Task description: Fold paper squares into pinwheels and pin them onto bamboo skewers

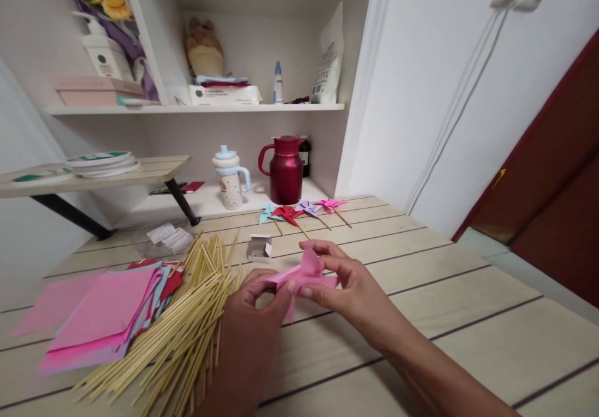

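A slatted table (491, 317) carries it all, with a big stick pile (187, 314) on it. Right of that pile, the left hand (250, 320) pinches the pink paper (299, 274) between thumb and forefinger; farther right, the right hand (350, 283) nips it between thumb and fingers. I'd press both thumbs close to the centre so no folded corner springs loose, gripping lightly to spare the vanes. One vane points toward the pile, another away from it, one farther off, one nearer; I make out no clear long axis. A small box (259, 253) sits beside the pile's far end.
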Demonstrator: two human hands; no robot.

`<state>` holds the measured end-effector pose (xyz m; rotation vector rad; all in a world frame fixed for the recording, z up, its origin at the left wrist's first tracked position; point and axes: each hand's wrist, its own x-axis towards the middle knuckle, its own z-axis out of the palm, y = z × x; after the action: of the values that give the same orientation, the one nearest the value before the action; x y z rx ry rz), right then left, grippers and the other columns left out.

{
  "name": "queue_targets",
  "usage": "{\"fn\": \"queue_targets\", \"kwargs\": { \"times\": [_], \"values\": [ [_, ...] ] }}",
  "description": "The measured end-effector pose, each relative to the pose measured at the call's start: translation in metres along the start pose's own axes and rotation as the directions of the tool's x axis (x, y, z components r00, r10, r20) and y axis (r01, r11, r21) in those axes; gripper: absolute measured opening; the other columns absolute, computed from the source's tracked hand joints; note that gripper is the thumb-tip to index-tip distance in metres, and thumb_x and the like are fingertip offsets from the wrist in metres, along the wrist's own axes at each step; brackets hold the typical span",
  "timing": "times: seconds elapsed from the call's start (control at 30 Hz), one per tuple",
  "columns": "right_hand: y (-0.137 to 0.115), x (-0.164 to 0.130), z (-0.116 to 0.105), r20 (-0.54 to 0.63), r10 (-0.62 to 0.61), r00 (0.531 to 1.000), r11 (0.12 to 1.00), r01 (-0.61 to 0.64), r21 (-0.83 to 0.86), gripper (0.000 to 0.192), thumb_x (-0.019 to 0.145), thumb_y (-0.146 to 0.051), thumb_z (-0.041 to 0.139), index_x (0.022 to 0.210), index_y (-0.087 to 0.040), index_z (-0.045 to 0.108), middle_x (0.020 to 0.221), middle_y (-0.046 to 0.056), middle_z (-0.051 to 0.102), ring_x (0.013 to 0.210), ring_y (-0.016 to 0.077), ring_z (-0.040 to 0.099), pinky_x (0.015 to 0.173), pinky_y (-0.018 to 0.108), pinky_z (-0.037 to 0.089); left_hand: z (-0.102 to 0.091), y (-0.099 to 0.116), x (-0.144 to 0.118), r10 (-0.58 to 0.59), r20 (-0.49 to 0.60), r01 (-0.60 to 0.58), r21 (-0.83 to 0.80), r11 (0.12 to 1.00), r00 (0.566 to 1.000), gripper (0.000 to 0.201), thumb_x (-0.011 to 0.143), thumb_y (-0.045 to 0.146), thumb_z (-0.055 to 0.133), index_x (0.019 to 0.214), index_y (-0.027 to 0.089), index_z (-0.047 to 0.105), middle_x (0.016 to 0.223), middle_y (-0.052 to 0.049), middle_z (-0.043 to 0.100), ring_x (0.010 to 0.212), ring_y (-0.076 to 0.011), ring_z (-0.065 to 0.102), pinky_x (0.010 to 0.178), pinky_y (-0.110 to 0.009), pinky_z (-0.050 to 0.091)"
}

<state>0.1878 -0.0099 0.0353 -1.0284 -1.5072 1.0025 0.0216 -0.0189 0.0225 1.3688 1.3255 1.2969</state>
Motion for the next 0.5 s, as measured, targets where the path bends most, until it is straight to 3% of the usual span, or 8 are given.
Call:
{"fn": "queue_targets", "kwargs": {
  "times": [0.27, 0.5],
  "values": [
    [0.005, 0.000, 0.002, -0.007, 0.035, 0.999, 0.992, -0.034, 0.124, 0.009, 0.069, -0.028, 0.082, 0.076, -0.022, 0.078, 0.112, 0.003, 0.061, 0.106, 0.0228, 0.058, 0.092, 0.034, 0.044, 0.001, 0.000, -0.001, -0.008, 0.035, 0.010, -0.044, 0.999, 0.999, 0.015, 0.076, 0.034, 0.070, 0.083, 0.023, 0.077, 0.084, -0.002, 0.075, 0.082, -0.0200, 0.065, 0.075, -0.028, 0.047],
    [0.014, 0.000, 0.012, 0.028, 0.250, 0.968, 0.911, -0.245, 0.331, 0.016, 0.066, -0.025, 0.082, 0.079, -0.016, 0.077, 0.077, 0.002, 0.068, 0.072, 0.0152, 0.057, 0.073, 0.029, 0.044, 0.003, 0.004, 0.000, -0.207, 0.145, 0.237, -0.243, 0.940, 0.968, 0.021, 0.071, 0.039, 0.076, 0.074, 0.019, 0.074, 0.073, -0.001, 0.071, 0.071, -0.0171, 0.059, 0.067, -0.026, 0.044]
  ]
}}
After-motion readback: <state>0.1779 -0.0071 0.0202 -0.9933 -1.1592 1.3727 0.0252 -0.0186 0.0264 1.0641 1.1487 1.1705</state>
